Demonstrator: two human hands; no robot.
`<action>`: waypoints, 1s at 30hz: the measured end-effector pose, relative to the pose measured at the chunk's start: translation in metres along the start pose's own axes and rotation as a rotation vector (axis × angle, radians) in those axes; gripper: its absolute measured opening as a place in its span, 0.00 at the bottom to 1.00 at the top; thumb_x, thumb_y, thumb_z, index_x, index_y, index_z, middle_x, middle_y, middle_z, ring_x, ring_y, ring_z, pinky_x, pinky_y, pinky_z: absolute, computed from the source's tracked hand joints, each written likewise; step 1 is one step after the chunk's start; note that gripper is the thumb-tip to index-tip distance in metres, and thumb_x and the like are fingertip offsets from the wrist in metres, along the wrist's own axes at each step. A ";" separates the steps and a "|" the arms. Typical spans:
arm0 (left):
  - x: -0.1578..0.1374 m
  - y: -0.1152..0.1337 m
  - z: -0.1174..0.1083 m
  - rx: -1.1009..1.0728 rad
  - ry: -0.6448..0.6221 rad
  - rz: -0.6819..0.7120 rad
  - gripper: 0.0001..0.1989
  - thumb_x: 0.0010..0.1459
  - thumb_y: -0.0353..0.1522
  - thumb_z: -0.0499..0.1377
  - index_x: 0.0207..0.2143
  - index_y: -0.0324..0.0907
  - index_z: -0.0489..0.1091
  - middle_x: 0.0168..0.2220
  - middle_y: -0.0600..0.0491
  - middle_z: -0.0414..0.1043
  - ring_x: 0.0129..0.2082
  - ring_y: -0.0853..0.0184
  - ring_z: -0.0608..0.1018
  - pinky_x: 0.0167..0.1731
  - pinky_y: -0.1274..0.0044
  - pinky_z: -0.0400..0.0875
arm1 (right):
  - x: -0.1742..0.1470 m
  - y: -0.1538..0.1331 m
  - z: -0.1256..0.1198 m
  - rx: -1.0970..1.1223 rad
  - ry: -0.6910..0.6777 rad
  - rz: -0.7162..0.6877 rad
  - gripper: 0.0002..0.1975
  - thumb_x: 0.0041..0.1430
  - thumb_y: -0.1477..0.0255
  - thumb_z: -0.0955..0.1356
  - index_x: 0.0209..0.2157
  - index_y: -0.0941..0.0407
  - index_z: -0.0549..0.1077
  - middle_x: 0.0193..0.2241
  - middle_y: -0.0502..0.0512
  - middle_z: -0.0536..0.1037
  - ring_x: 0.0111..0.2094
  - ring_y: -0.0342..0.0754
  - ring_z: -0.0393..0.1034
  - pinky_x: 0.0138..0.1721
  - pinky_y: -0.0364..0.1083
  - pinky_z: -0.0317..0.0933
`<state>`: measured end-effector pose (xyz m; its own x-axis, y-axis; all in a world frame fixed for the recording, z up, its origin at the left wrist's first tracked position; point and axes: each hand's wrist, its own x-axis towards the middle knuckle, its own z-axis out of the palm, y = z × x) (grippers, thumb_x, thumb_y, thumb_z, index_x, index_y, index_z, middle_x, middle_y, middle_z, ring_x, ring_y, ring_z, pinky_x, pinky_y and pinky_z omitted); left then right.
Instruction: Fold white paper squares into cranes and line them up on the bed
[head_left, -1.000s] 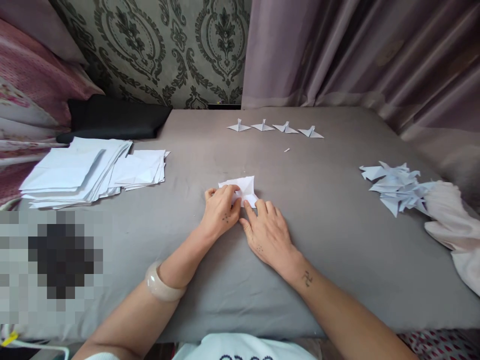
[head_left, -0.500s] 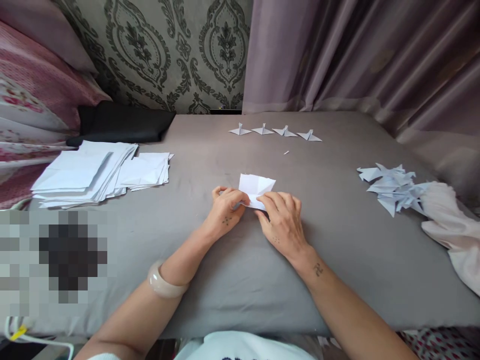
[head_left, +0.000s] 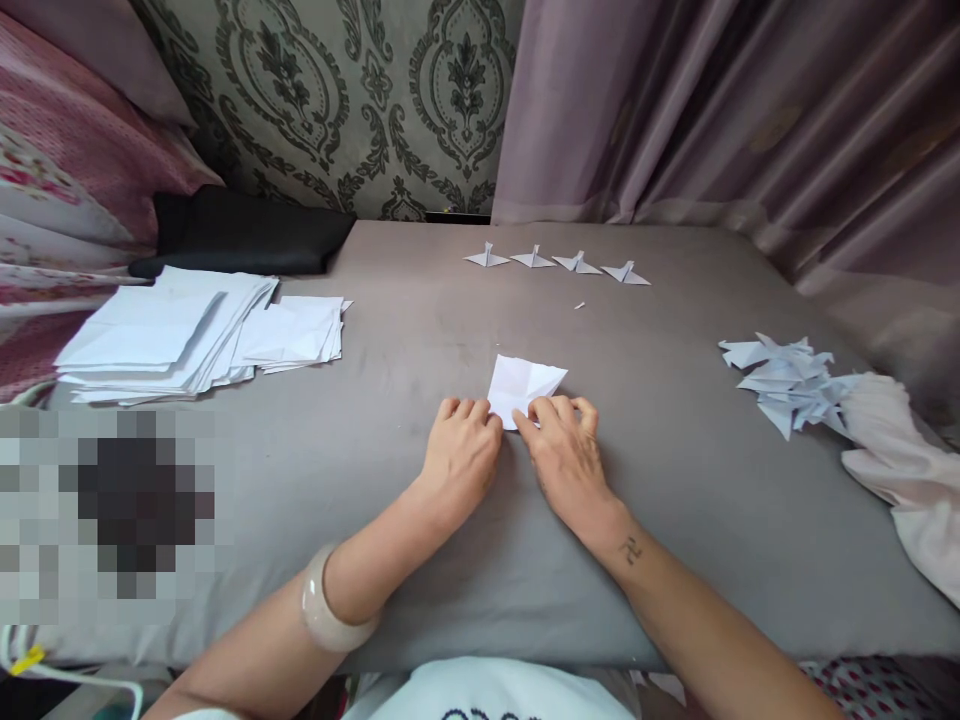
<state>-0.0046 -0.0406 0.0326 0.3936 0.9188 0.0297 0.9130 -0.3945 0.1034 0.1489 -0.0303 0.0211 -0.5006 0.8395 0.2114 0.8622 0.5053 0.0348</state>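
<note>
Head | hands (head_left: 463, 455) on wht paper (head_left: 517, 378) | shirt print (head_left: 489, 714) cut off, illeg.

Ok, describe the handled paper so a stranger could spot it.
On the grey surface, find the left hand and right hand. Just at them lies a small creased white sheet. Unlike the stacked papers and folded paper birds, it alone has hands on it.

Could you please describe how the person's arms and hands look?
The left hand and right hand wear no gloves. A glossy, pale bangle circles the left forearm; a small, dark marking sits on the right forearm near the wrist. A white sleeve edge shows on the left arm.
</note>
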 end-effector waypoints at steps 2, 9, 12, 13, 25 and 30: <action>-0.002 0.002 -0.004 -0.030 -0.055 -0.021 0.11 0.62 0.28 0.50 0.32 0.37 0.71 0.35 0.45 0.71 0.35 0.59 0.73 0.39 0.68 0.61 | 0.001 0.001 -0.003 0.004 -0.041 -0.026 0.11 0.63 0.78 0.63 0.42 0.56 0.75 0.37 0.56 0.74 0.41 0.51 0.61 0.49 0.52 0.44; -0.001 -0.015 -0.001 -0.306 -0.014 -0.153 0.11 0.64 0.32 0.51 0.32 0.39 0.71 0.38 0.49 0.72 0.36 0.63 0.73 0.36 0.73 0.64 | 0.010 0.015 -0.011 0.161 -0.101 -0.040 0.11 0.65 0.69 0.63 0.37 0.54 0.77 0.37 0.55 0.75 0.41 0.49 0.62 0.48 0.51 0.44; 0.000 -0.018 0.003 -0.364 0.016 -0.183 0.10 0.63 0.30 0.52 0.32 0.40 0.71 0.37 0.50 0.72 0.35 0.64 0.73 0.36 0.74 0.65 | 0.018 0.020 -0.015 0.224 -0.162 -0.040 0.11 0.64 0.69 0.64 0.34 0.54 0.78 0.34 0.53 0.76 0.40 0.49 0.63 0.47 0.50 0.44; 0.001 -0.018 0.004 -0.372 0.023 -0.190 0.10 0.63 0.30 0.51 0.32 0.40 0.71 0.36 0.50 0.72 0.35 0.64 0.73 0.35 0.74 0.65 | 0.020 0.021 -0.016 0.242 -0.185 -0.038 0.10 0.64 0.69 0.65 0.34 0.54 0.78 0.33 0.53 0.76 0.39 0.48 0.63 0.47 0.50 0.44; 0.002 -0.020 0.011 -0.423 0.072 -0.201 0.11 0.62 0.28 0.50 0.32 0.38 0.72 0.35 0.47 0.70 0.35 0.63 0.73 0.37 0.73 0.67 | 0.063 0.022 -0.034 0.189 -0.541 -0.031 0.14 0.62 0.73 0.63 0.24 0.57 0.74 0.28 0.55 0.77 0.39 0.49 0.66 0.44 0.49 0.45; 0.005 -0.020 0.011 -0.443 0.079 -0.233 0.10 0.62 0.31 0.53 0.31 0.38 0.72 0.35 0.47 0.71 0.37 0.62 0.73 0.37 0.72 0.68 | 0.074 0.021 -0.036 0.170 -0.596 -0.017 0.13 0.60 0.73 0.64 0.22 0.57 0.71 0.26 0.54 0.76 0.38 0.49 0.66 0.44 0.48 0.46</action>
<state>-0.0198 -0.0280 0.0200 0.1599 0.9867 0.0286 0.8362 -0.1508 0.5273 0.1327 0.0354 0.0724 -0.5139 0.7732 -0.3715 0.8537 0.5034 -0.1332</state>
